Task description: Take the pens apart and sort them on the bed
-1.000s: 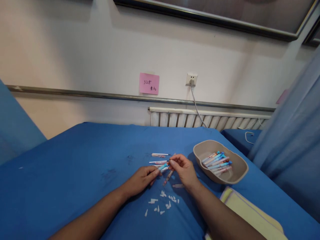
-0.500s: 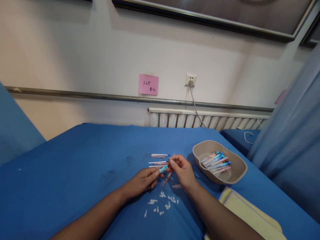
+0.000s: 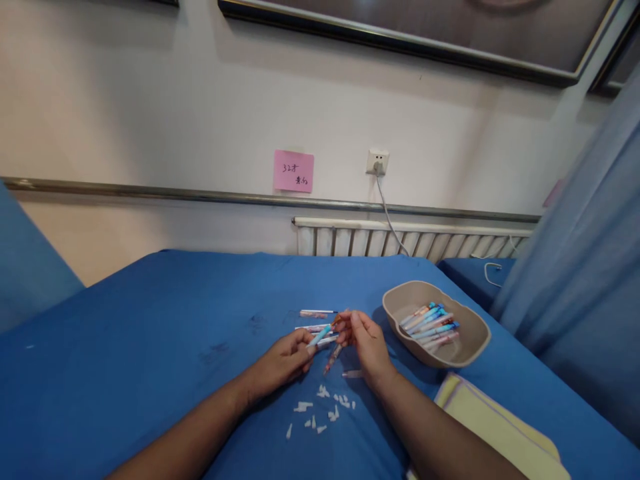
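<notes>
My left hand (image 3: 286, 357) is closed around the lower part of a pen (image 3: 321, 335) with a light blue section, its orange-brown end pointing up to the right. At that end my right hand (image 3: 367, 343) has its fingers curled in, seeming to grip the orange part; the fingertips partly hide it. Under and behind the hands, white refills and patterned pen barrels (image 3: 313, 315) lie on the blue sheet. One patterned barrel (image 3: 333, 359) lies slanted between the hands, and a pale barrel (image 3: 352, 374) is beside my right wrist. Several small white tips (image 3: 313, 421) are scattered nearer to me.
A beige basin (image 3: 473, 357) holding several pens (image 3: 431, 325) stands to the right. In front of it lies a folded yellow cloth (image 3: 493, 427). The blue-covered bed (image 3: 150, 313) meets a wall with a radiator (image 3: 360, 240) and a pink note (image 3: 293, 171). A blue curtain (image 3: 590, 200) hangs at right.
My left hand has shifted slightly left and down along with the pen, showing more of its light blue part. My right hand's fingers have shifted at the orange end. The view has moved slightly.
</notes>
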Motion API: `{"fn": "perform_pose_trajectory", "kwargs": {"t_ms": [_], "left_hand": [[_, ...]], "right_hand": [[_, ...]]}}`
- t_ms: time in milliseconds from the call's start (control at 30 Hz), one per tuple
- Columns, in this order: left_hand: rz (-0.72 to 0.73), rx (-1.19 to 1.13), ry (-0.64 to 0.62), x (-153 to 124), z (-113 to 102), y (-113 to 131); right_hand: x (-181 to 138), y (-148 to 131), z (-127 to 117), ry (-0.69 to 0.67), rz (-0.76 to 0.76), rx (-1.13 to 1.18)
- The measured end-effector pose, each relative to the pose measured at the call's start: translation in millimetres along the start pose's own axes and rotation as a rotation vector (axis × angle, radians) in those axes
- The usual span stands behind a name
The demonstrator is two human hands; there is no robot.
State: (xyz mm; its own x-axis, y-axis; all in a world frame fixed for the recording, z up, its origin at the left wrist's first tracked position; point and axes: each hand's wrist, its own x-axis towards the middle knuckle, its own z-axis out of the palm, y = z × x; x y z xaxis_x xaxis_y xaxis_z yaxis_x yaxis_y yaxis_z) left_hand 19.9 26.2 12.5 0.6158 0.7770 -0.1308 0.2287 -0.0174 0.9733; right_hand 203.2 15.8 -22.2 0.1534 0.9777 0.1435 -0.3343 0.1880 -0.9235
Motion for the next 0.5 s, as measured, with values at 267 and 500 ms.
{"fn": "perform_pose_trajectory", "kwargs": {"t_ms": [267, 500], "left_hand": [[0.029, 0.04, 0.077, 3, 6, 14], [0.097, 0.064, 0.123, 13, 34, 55]], "right_hand": [[14, 4, 4, 0.07, -0.012, -0.067], [22, 13, 7, 0.072, -0.053, -0.237]]}}
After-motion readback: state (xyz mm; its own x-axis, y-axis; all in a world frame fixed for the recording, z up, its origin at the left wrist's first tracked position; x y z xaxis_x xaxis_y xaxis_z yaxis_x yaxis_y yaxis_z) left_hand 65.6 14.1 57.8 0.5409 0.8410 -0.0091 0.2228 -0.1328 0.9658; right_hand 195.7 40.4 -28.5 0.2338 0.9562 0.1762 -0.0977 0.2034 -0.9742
